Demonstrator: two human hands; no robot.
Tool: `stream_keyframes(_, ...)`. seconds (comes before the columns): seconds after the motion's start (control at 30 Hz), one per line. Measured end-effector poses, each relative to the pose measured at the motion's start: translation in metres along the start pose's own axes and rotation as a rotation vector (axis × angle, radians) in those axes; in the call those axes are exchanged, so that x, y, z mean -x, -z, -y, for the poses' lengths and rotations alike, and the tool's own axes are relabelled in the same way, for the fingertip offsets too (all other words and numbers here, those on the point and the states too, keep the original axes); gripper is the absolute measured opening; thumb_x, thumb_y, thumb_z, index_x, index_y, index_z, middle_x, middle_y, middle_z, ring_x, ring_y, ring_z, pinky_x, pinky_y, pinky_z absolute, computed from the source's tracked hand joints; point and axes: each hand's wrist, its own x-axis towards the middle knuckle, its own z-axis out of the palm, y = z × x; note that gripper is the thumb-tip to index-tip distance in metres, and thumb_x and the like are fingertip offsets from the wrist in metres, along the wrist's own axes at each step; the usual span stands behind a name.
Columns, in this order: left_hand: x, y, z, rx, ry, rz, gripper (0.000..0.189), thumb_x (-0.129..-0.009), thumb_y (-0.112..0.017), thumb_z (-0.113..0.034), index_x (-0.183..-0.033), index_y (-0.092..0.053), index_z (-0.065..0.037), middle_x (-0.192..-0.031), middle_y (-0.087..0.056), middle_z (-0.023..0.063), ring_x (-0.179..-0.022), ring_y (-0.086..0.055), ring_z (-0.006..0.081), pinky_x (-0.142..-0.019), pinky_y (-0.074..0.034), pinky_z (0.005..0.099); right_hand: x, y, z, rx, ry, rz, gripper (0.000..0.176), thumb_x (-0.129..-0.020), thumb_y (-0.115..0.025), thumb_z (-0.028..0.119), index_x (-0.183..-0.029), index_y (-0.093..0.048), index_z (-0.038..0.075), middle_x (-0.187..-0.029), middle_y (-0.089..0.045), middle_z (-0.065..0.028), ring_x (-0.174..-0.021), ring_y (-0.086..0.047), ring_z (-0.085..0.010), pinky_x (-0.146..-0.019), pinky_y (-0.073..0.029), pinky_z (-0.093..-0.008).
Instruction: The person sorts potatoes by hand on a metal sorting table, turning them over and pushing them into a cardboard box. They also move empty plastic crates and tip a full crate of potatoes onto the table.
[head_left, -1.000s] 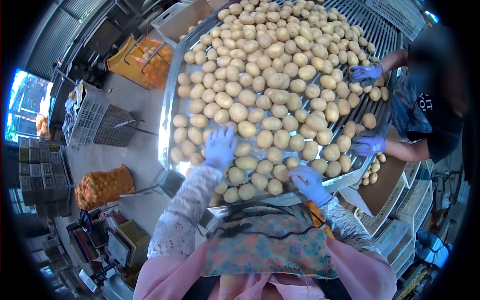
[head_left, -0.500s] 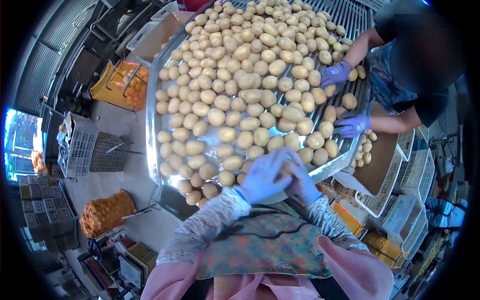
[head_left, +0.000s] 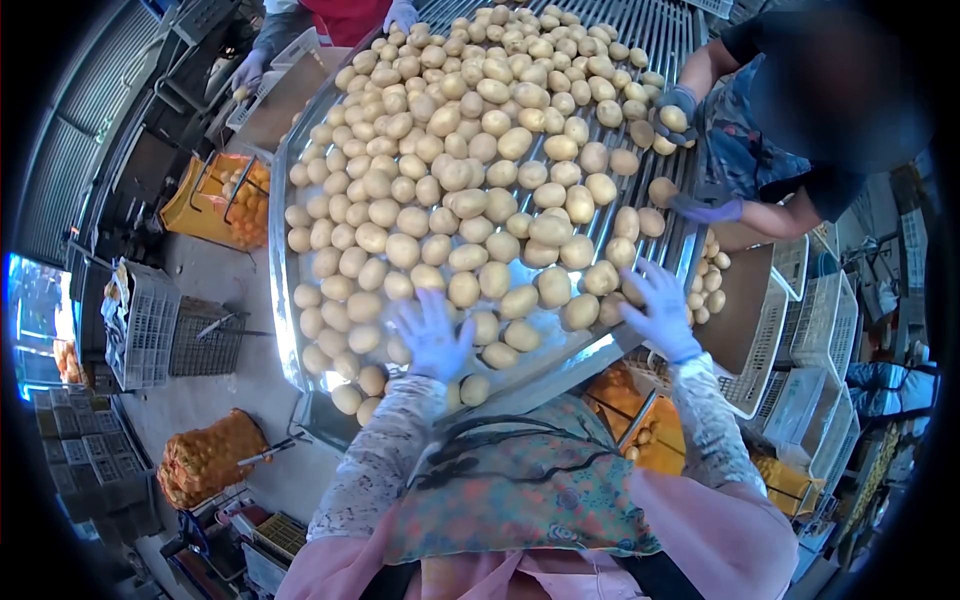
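left hand (head_left: 435, 335) hovering spread wide and gripping nothing over potatoes (head_left: 470, 250) lying crowded on the roller surface (head_left: 700, 45), right hand (head_left: 662, 305) resting open and empty at the surface's right edge, box (head_left: 745, 300) beside it holding small potatoes (head_left: 710, 285), orange crate (head_left: 665, 445) below holding more

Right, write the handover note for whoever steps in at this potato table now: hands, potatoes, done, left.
Left hand: gloved, open, fingers spread over potatoes at the near edge, holding nothing.
Right hand: gloved, open, empty, at the near right corner.
Potatoes: cover most of the roller table.
Done: a few potatoes lie in the cardboard box at right.
Left: nearly the whole load is on the table.
A co-worker's hand holds one potato at the far right.
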Motion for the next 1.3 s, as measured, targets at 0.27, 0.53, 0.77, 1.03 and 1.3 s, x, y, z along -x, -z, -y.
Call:
stream_keyframes(0.27,0.073,0.074,0.065,-0.096,-0.474,0.42,0.07,-0.093,-0.062,-0.046,-0.153,-0.048,-0.013,-0.159,-0.044,0.0122,-0.148,-0.036,0.0422,-0.119,-0.021,0.0662,-0.012,-0.09,0.11,-0.193,0.282,0.182,0.08,-0.073,-0.075,0.063,-0.144,-0.058,0.03,-0.161,-0.037,-0.0168,-0.144,-0.035,-0.0501,-0.12,-0.022,-0.0627)
stream_keyframes(0.53,0.023,0.018,0.012,-0.213,-0.171,0.224,0.067,-0.097,-0.057,-0.045,-0.152,-0.046,-0.009,-0.159,-0.043,0.0158,-0.147,-0.038,0.041,-0.121,-0.021,0.0612,-0.071,-0.115,0.166,-0.447,0.686,0.31,0.029,-0.089,-0.069,0.046,-0.105,-0.076,0.023,-0.136,-0.06,-0.0059,-0.125,-0.056,-0.0374,-0.1,-0.046,-0.0559)
stream_keyframes(0.77,0.026,0.061,0.081,-0.01,-0.254,0.39,0.078,-0.091,-0.062,-0.052,-0.147,-0.048,0.001,-0.157,-0.043,0.0215,-0.146,-0.039,0.0405,-0.121,-0.02,0.0618,-0.144,-0.066,0.084,-0.258,0.109,-0.172,0.046,-0.088,-0.071,0.034,-0.13,-0.066,0.017,-0.129,-0.059,-0.0189,-0.119,-0.055,-0.0381,-0.1,-0.047,-0.0495)
stream_keyframes(1.03,0.024,0.036,-0.033,0.139,-0.232,0.293,0.087,-0.094,-0.062,-0.055,-0.151,-0.04,0.007,-0.155,-0.039,0.0316,-0.147,-0.034,0.0461,-0.12,-0.02,0.0663,-0.085,-0.075,0.127,-0.415,0.329,0.156,0.038,-0.082,-0.076,0.032,-0.118,-0.07,0.022,-0.122,-0.063,-0.0101,-0.112,-0.061,-0.0338,-0.096,-0.05,-0.0472)
stream_keyframes(1.3,0.047,0.055,0.071,-0.015,-0.008,0.313,0.081,-0.093,-0.063,-0.05,-0.151,-0.042,0.002,-0.15,-0.047,0.0259,-0.142,-0.038,0.0494,-0.117,-0.021,0.0687,-0.087,-0.049,0.031,-0.29,0.187,0.17,0.018,-0.083,-0.074,0.027,-0.095,-0.066,0.017,-0.095,-0.065,-0.0058,-0.091,-0.063,-0.0303,-0.079,-0.048,-0.0451)
